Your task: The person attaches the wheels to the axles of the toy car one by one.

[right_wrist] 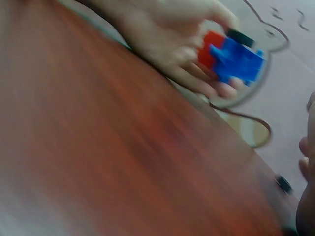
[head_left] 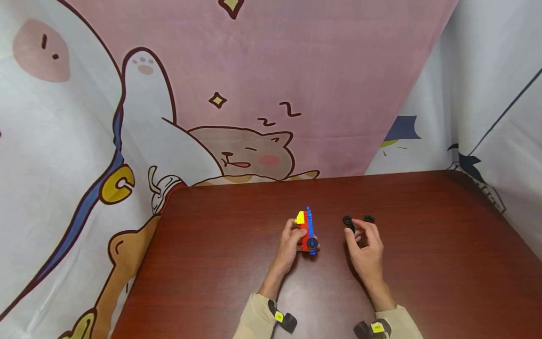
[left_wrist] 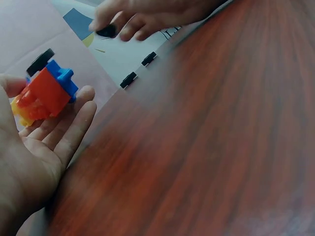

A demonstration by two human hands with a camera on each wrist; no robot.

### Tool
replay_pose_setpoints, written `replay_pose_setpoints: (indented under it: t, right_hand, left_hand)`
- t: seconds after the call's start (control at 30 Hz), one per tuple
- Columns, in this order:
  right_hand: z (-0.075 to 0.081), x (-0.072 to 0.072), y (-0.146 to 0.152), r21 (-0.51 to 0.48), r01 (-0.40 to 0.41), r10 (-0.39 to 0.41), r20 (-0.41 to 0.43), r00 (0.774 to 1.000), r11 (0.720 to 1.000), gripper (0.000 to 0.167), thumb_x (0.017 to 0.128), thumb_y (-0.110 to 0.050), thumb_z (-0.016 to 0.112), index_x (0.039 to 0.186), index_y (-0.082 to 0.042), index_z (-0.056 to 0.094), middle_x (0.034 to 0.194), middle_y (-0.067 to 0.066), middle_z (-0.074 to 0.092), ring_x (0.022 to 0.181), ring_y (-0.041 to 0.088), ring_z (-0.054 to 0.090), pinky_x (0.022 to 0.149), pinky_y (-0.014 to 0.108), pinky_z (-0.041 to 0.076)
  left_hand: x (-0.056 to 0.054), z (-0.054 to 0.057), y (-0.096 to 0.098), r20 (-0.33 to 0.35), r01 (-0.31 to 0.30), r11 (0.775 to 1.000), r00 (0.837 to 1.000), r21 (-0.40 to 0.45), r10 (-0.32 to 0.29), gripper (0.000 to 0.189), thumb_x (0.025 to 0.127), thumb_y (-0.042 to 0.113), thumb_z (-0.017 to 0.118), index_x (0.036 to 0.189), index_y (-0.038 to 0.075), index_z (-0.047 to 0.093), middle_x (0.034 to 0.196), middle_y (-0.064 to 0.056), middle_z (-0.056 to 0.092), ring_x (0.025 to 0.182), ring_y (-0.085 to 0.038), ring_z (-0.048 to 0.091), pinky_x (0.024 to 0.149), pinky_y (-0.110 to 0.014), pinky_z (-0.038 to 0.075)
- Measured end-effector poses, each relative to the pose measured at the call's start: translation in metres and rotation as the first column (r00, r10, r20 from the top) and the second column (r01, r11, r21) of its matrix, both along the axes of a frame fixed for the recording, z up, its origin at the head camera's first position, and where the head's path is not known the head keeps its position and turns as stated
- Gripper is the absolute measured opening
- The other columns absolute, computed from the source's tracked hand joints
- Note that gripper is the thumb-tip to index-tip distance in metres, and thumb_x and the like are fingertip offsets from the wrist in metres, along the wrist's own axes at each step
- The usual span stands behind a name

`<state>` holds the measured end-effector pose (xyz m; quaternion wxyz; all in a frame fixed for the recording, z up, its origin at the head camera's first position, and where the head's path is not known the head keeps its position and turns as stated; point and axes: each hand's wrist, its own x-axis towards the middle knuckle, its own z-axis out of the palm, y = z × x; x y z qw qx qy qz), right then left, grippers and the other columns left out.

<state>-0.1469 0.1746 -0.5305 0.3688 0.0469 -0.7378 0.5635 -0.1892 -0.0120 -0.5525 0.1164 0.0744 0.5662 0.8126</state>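
My left hand (head_left: 288, 247) holds a small toy car (head_left: 306, 230) of red, blue and yellow building blocks, tilted on its side above the table. One black wheel (left_wrist: 40, 62) is fitted on the car's blue part; the car's far side is hidden. To the right, my right hand (head_left: 367, 252) pinches a loose black wheel (left_wrist: 106, 31) between thumb and fingers, apart from the car. Beyond that hand, two more black wheels lie on the table, one at the left (head_left: 347, 220) and one at the right (head_left: 369, 219).
The dark reddish-brown wooden table (head_left: 220, 263) reaches back to a pink and white cartoon-printed cloth (head_left: 338, 84). More white cloth (head_left: 504, 127) hangs along the right side. Black wrist cameras sit on both beige sleeves (head_left: 256, 315).
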Motion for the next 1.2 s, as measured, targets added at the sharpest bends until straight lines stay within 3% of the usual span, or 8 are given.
replay_pose_setpoints:
  t: [0.2, 0.33, 0.47, 0.57, 0.7, 0.8, 0.97, 1.2]
  right_hand:
    - [0.003, 0.001, -0.027, 0.016, -0.107, 0.104, 0.113, 0.988, 0.994, 0.024, 0.088, 0.010, 0.066, 0.111, 0.012, 0.064, 0.096, 0.020, 0.056, 0.076, 0.005, 0.051, 0.062, 0.010, 0.043]
    - [-0.006, -0.003, -0.031, -0.147, -0.192, 0.220, 0.202, 0.955, 0.970, 0.024, 0.097, 0.005, 0.057, 0.119, 0.013, 0.052, 0.084, 0.010, 0.059, 0.063, 0.016, 0.054, 0.055, 0.019, 0.046]
    - [-0.020, -0.011, -0.037, -0.271, -0.250, 0.310, 0.208, 0.928, 0.929, 0.029, 0.099, 0.005, 0.052, 0.126, 0.013, 0.045, 0.076, 0.011, 0.056, 0.055, 0.024, 0.051, 0.049, 0.023, 0.045]
    - [-0.025, -0.014, -0.044, -0.295, -0.284, 0.343, 0.168, 0.924, 0.912, 0.029, 0.100, 0.004, 0.051, 0.128, 0.013, 0.047, 0.077, 0.013, 0.053, 0.057, 0.022, 0.050, 0.049, 0.024, 0.045]
    - [-0.026, -0.014, -0.052, -0.316, -0.335, 0.393, 0.140, 0.909, 0.887, 0.031, 0.103, -0.001, 0.046, 0.131, 0.014, 0.047, 0.080, 0.016, 0.054, 0.063, 0.016, 0.053, 0.053, 0.023, 0.047]
    - [-0.025, -0.017, -0.057, -0.339, -0.351, 0.420, 0.153, 0.895, 0.873, 0.032, 0.103, -0.002, 0.047, 0.131, 0.013, 0.045, 0.087, 0.012, 0.061, 0.069, 0.013, 0.057, 0.058, 0.020, 0.050]
    - [-0.024, -0.024, -0.062, -0.368, -0.304, 0.397, 0.211, 0.893, 0.879, 0.023, 0.098, -0.001, 0.058, 0.115, 0.010, 0.048, 0.085, 0.007, 0.070, 0.066, 0.011, 0.060, 0.055, 0.018, 0.050]
    - [-0.024, -0.022, -0.064, -0.333, -0.279, 0.367, 0.240, 0.898, 0.901, 0.015, 0.093, 0.004, 0.063, 0.105, 0.010, 0.056, 0.077, -0.001, 0.059, 0.057, 0.005, 0.053, 0.051, 0.015, 0.047]
  left_hand:
    - [0.000, -0.001, 0.001, -0.019, -0.004, 1.000, 1.000, 0.012, 0.004, 0.009, 0.097, 0.015, 0.046, 0.103, 0.011, 0.042, 0.094, -0.038, 0.066, 0.067, -0.018, 0.073, 0.063, -0.032, 0.062]
    - [0.000, -0.002, 0.002, -0.034, -0.003, 0.999, 0.999, 0.051, 0.005, 0.005, 0.094, 0.011, 0.036, 0.099, 0.012, 0.036, 0.107, -0.049, 0.055, 0.069, -0.027, 0.074, 0.065, -0.038, 0.062]
    - [0.000, -0.003, 0.004, -0.042, -0.046, 0.997, 0.998, 0.062, 0.049, 0.011, 0.092, 0.007, 0.033, 0.103, 0.009, 0.035, 0.103, -0.052, 0.053, 0.069, -0.043, 0.072, 0.065, -0.045, 0.062]
    - [0.000, -0.002, 0.006, -0.043, -0.076, 0.997, 0.996, 0.022, 0.077, 0.031, 0.092, 0.004, 0.036, 0.123, 0.006, 0.037, 0.100, -0.050, 0.056, 0.066, -0.040, 0.071, 0.065, -0.042, 0.063]
    - [0.001, -0.002, 0.008, -0.054, -0.124, 0.988, 0.991, -0.093, 0.119, 0.054, 0.090, 0.002, 0.039, 0.143, 0.015, 0.040, 0.103, -0.040, 0.063, 0.068, -0.022, 0.069, 0.065, -0.029, 0.060]
    - [0.001, -0.002, 0.009, -0.073, -0.161, 0.972, 0.986, -0.173, 0.151, 0.054, 0.089, 0.003, 0.040, 0.140, 0.018, 0.047, 0.105, -0.028, 0.065, 0.076, -0.017, 0.064, 0.067, -0.024, 0.056]
    - [0.002, -0.001, 0.010, -0.095, -0.211, 0.963, 0.976, -0.166, 0.198, 0.048, 0.086, 0.003, 0.038, 0.132, 0.010, 0.046, 0.099, -0.020, 0.060, 0.070, -0.019, 0.061, 0.061, -0.025, 0.055]
    - [0.003, 0.000, 0.009, -0.146, -0.277, 0.926, 0.958, -0.257, 0.246, 0.042, 0.086, 0.005, 0.040, 0.127, 0.009, 0.049, 0.098, -0.014, 0.055, 0.077, -0.017, 0.053, 0.066, -0.022, 0.045]
